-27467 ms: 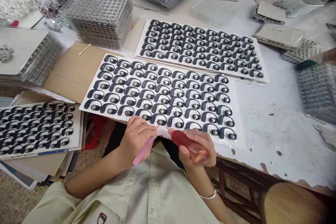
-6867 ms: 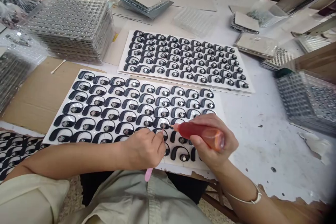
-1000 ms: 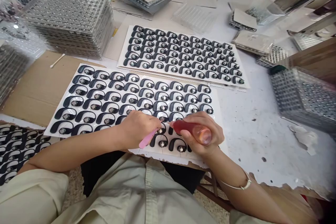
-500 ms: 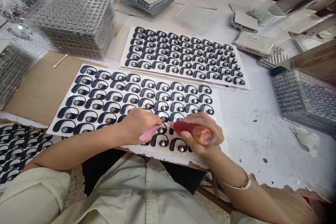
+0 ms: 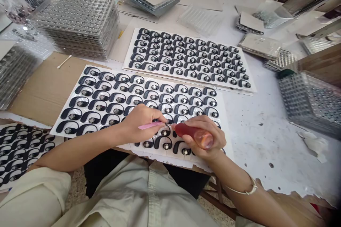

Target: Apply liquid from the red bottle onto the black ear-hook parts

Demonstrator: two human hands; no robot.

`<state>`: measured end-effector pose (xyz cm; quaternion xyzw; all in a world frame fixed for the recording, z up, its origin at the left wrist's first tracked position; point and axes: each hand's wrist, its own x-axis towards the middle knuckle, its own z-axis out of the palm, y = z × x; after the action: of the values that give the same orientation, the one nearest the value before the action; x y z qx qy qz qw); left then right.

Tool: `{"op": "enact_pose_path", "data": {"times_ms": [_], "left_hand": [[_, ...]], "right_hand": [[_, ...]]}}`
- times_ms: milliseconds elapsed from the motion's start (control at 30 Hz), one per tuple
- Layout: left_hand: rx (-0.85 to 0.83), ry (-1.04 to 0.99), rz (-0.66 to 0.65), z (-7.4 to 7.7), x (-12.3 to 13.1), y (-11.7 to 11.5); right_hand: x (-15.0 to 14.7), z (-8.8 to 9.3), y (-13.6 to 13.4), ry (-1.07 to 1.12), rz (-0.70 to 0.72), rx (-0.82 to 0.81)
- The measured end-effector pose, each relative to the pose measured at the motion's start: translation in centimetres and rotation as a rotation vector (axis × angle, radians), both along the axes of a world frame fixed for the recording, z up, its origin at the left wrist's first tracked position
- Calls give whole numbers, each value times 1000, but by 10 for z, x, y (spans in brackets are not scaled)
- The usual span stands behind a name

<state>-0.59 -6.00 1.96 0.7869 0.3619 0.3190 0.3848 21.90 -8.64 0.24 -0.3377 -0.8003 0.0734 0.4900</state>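
Note:
My left hand (image 5: 142, 122) is closed in a pinch on slim pink tweezers (image 5: 150, 125), whose flat end points left. Their tip is by a black hook-shaped piece in the near rows, but the exact contact is too small to make out. My right hand (image 5: 206, 136) is wrapped round a reddish, see-through squeeze bottle (image 5: 190, 133), tilted with its nozzle pointing left toward the tweezers' tip. Beneath both hands lies a white sheet (image 5: 60, 133) bearing rows of black hook-shaped pieces (image 5: 71, 114), each with a round shiny end. My hands cover some of them.
Behind lies a second sheet (image 5: 253, 87) of similar pieces, and another sheet (image 5: 25, 149) is at lower left. Stacked clear trays (image 5: 77, 25) stand back left, with more trays (image 5: 309, 99) at right. A cotton swab (image 5: 64, 62) rests on cardboard (image 5: 39, 92); crumpled white tissue (image 5: 315, 143) lies right.
My left hand has turned, so the pink tweezers now lie nearly level instead of slanting down to the left. The bottle's nozzle remains close to their tip. The view has shifted slightly.

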Motion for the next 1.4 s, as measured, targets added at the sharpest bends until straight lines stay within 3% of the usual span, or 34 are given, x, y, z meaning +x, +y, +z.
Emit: {"op": "enact_pose_path", "data": {"times_ms": [133,333,400,567,667,767,933,1133,1400], "left_hand": [[133,-108,115,-3,1,0],[214,-149,167,-7,1,2],[220,-144,173,-10,1,4],[290,-97,82,-19,3,7],[534,-14,49,-23,5,7],[701,59,20,-25,8,5],[828,142,40,-25,11,2],[858,295,5,-23,11,-2],[996,496,28,-25,18,-13]], "right_hand": [[-1,1,0,7,6,-10],[-4,-1,1,63,24,-27],[-4,2,3,178,24,-88],[4,34,19,604,-61,-448],[11,58,30,538,-92,-586],[12,68,39,372,-45,-491],[7,49,52,263,-23,-246],[4,22,55,189,-13,-213],[2,10,53,125,51,-118]]}}
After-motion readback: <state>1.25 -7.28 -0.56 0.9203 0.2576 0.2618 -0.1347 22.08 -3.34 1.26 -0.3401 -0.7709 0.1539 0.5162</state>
